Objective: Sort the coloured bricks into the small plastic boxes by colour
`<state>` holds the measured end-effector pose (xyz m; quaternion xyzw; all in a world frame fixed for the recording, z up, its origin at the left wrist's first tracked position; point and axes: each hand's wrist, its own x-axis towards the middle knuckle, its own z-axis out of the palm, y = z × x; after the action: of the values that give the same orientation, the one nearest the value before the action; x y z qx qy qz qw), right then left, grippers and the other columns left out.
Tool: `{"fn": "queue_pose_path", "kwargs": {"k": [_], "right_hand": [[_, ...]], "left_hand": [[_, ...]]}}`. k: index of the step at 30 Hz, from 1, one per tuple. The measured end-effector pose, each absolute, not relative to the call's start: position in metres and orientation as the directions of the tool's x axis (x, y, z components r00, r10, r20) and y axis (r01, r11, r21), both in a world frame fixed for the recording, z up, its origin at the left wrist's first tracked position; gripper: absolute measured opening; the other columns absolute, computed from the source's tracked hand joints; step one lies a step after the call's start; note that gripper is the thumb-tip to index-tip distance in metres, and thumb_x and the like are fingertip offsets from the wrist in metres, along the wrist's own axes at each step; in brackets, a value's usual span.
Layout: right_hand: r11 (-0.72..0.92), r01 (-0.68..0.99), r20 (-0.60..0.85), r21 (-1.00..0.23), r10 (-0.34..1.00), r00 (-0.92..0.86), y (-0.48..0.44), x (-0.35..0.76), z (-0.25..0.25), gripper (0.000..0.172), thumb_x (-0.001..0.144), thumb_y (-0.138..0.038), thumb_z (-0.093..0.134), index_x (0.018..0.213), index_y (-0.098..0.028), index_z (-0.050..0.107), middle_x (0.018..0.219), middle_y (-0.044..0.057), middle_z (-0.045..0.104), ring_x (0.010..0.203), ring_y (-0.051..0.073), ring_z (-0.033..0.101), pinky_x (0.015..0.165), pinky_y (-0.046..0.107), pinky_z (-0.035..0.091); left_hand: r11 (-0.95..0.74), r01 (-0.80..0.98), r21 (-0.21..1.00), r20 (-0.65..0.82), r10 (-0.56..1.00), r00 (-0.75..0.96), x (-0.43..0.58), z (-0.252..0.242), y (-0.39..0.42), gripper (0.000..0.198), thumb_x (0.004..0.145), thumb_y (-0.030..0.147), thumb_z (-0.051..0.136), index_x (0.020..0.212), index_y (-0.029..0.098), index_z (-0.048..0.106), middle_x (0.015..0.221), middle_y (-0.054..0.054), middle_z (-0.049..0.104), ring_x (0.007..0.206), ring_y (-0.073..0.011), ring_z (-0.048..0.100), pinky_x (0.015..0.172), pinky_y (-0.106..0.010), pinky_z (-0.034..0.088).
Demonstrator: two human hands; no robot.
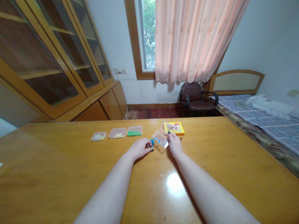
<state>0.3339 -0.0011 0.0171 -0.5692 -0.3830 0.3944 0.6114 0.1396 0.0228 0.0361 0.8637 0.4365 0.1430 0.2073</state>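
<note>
My left hand [140, 148] rests on the wooden table [70, 174] with its fingers closed on small blue pieces [152, 142]. My right hand [174, 143] grips a small clear plastic box [160, 137] and tilts it toward the left hand; a few blue pieces lie inside it. The two hands are close together, a little beyond the table's middle.
Three small clear trays stand in a row to the left: one with pale pieces [98, 136], one with yellowish pieces [117, 133], one with green pieces [134, 131]. A yellow box [174, 128] lies behind my right hand. Beyond the table are a cabinet, a chair [195, 97] and a bed [263, 115].
</note>
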Motion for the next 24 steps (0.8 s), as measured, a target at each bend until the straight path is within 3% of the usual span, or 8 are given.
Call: {"fn": "queue_pose_path", "kwargs": {"k": [17, 24], "right_hand": [[0.048, -0.047, 0.026, -0.998, 0.919, 0.392, -0.001, 0.335, 0.015, 0.033, 0.073, -0.047, 0.048, 0.078, -0.018, 0.063, 0.053, -0.001, 0.059, 0.056, 0.017, 0.052, 0.057, 0.028, 0.038], [0.072, -0.041, 0.052, -0.997, 0.931, 0.362, -0.001, 0.334, 0.011, 0.031, 0.075, -0.046, 0.046, 0.072, -0.018, 0.061, 0.054, -0.001, 0.058, 0.053, 0.016, 0.05, 0.057, 0.027, 0.039]], "left_hand": [[-0.526, 0.711, 0.467, 0.085, 0.827, 0.556, 0.141, 0.04, 0.022, 0.01, 0.074, 0.024, 0.053, 0.079, 0.019, 0.06, 0.08, -0.002, 0.06, 0.073, -0.0147, 0.054, 0.066, -0.024, 0.04], [-0.502, 0.686, 0.527, 0.233, 0.861, 0.451, 0.13, 0.048, 0.027, 0.013, 0.079, 0.024, 0.044, 0.08, 0.017, 0.055, 0.082, -0.003, 0.057, 0.077, -0.0151, 0.052, 0.071, -0.027, 0.041]]}}
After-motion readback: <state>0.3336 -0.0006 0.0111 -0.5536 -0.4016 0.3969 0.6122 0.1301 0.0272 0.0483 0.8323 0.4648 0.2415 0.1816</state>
